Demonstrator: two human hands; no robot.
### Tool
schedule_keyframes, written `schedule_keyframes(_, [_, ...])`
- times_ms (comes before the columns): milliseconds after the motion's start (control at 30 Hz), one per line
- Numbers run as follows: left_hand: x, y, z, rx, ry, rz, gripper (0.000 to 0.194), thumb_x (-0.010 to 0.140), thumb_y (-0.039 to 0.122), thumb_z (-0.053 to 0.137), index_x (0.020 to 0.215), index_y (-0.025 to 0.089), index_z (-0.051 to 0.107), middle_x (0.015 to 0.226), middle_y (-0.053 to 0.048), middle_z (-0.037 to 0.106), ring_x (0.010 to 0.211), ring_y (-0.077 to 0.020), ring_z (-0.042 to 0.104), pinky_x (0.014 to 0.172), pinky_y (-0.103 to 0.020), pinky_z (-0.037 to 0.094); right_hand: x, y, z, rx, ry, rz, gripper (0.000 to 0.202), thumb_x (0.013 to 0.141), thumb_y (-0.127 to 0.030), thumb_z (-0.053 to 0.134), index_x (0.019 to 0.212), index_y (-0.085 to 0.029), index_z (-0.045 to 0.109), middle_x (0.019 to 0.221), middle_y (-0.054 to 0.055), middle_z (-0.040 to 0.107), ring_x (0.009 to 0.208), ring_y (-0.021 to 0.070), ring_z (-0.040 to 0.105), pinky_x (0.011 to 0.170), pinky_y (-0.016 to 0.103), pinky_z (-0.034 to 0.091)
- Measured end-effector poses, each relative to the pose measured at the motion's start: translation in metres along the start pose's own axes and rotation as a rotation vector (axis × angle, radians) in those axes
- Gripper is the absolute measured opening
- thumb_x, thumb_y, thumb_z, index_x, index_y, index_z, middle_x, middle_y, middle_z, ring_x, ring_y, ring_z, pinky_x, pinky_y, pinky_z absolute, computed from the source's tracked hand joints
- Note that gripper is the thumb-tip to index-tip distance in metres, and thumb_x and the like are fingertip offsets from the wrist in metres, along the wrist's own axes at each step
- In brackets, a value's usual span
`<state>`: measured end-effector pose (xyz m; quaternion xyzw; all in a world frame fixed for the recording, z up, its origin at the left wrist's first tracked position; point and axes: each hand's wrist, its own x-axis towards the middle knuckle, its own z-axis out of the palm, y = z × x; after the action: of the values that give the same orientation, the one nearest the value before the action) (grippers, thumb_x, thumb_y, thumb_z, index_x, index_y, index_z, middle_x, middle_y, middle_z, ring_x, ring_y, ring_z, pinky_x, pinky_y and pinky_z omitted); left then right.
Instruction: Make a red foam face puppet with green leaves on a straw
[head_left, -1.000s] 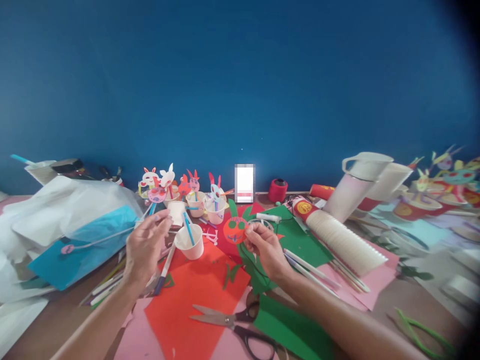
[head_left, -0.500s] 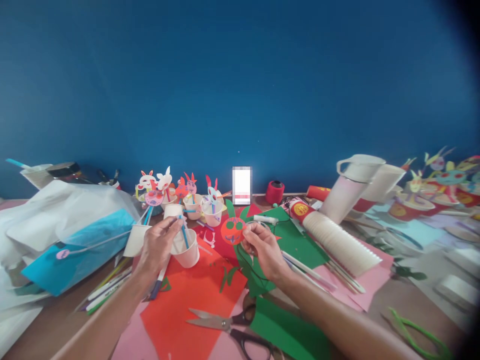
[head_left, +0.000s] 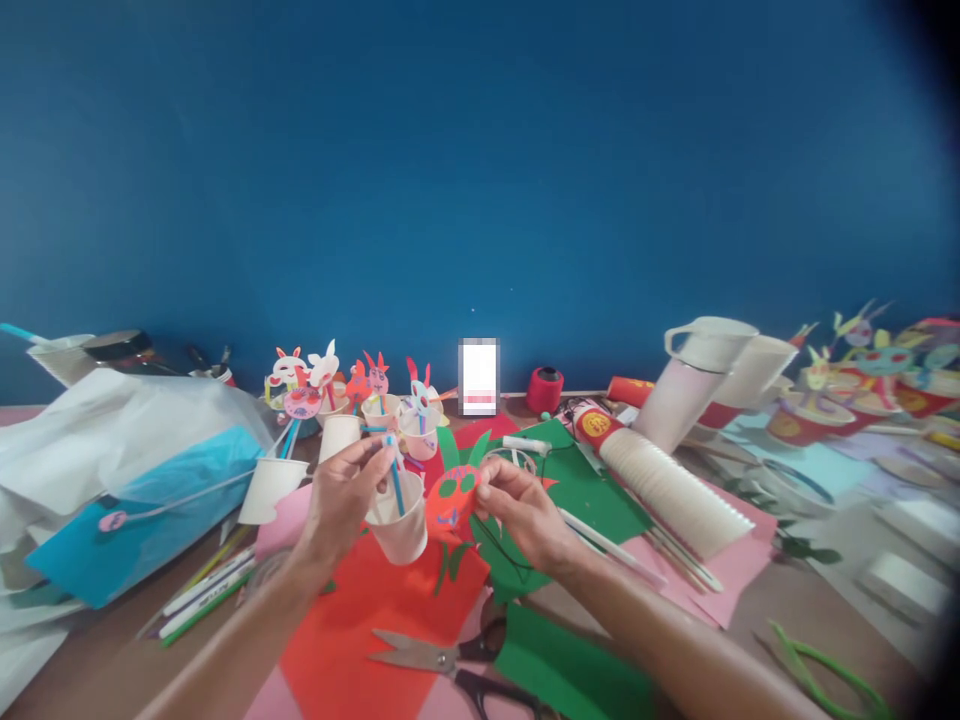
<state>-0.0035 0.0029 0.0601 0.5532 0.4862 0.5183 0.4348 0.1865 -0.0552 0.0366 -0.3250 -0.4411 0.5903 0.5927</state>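
My left hand (head_left: 352, 495) pinches the top of a blue straw (head_left: 397, 488) that stands in a white paper cup (head_left: 403, 535). The cup hangs over orange-red paper (head_left: 390, 600), slightly tilted. Between the thumb and fingers of my right hand (head_left: 521, 505) is a red paper face (head_left: 452, 495) with green eyes, green ears and a drawn mouth. Its edge is close beside the cup, though I cannot tell whether they touch. Below both hands, black-handled scissors (head_left: 442, 658) lie with their blades apart.
Several cups with paper animal faces (head_left: 379, 372) stand along the wall. Left are a blue sheet (head_left: 165, 510) and markers (head_left: 206, 592). To the right are green paper (head_left: 592, 490), a stack of paper cups (head_left: 667, 475) and a white jug (head_left: 694, 380).
My left hand has moved right with the straw and cup. The red paper face in my right hand is lower and closer to the cup. The view has shifted slightly.
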Motion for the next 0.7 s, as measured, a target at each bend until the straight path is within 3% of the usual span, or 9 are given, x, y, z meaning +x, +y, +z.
schedule_keyframes(233, [-0.004,0.003,0.014,-0.097,-0.057,-0.028,0.023,0.065,0.030,0.065,0.079,0.014,0.061,0.054,0.004,0.055,0.041,-0.0060,0.046,0.043,-0.018,0.039,-0.001,0.004,0.006,0.084,0.135,-0.065,0.022,0.078,-0.041,0.056,0.077,-0.021,0.046,0.067,-0.002,0.054,0.054,0.0100,0.048,0.051,0.022,0.036])
schedule_keyframes(467, [-0.013,0.006,0.027,-0.151,-0.108,-0.085,0.017,0.066,0.028,0.064,0.073,0.015,0.055,0.055,0.006,0.051,0.042,-0.0066,0.050,0.041,-0.018,0.043,0.001,0.008,0.007,-0.158,0.303,-0.202,0.016,0.086,-0.036,0.044,0.078,-0.021,0.042,0.058,-0.004,0.052,0.053,0.0106,0.049,0.054,0.023,0.040])
schedule_keyframes(600, [-0.024,0.006,0.040,-0.143,-0.156,-0.108,0.016,0.068,0.029,0.062,0.072,0.016,0.053,0.058,0.006,0.052,0.041,-0.0070,0.051,0.041,-0.019,0.044,0.001,0.006,0.005,-0.349,0.375,-0.255,0.012,0.086,-0.033,0.043,0.082,-0.021,0.045,0.068,0.000,0.059,0.061,0.0134,0.053,0.064,0.028,0.043])
schedule_keyframes(700, [-0.028,0.004,0.044,-0.114,-0.182,-0.084,0.015,0.070,0.029,0.060,0.074,0.016,0.054,0.059,0.006,0.053,0.043,-0.0081,0.054,0.045,-0.020,0.046,-0.004,-0.002,0.006,-0.487,0.349,-0.264,0.012,0.085,-0.032,0.044,0.083,-0.021,0.048,0.076,0.003,0.060,0.069,0.0158,0.055,0.069,0.029,0.043])
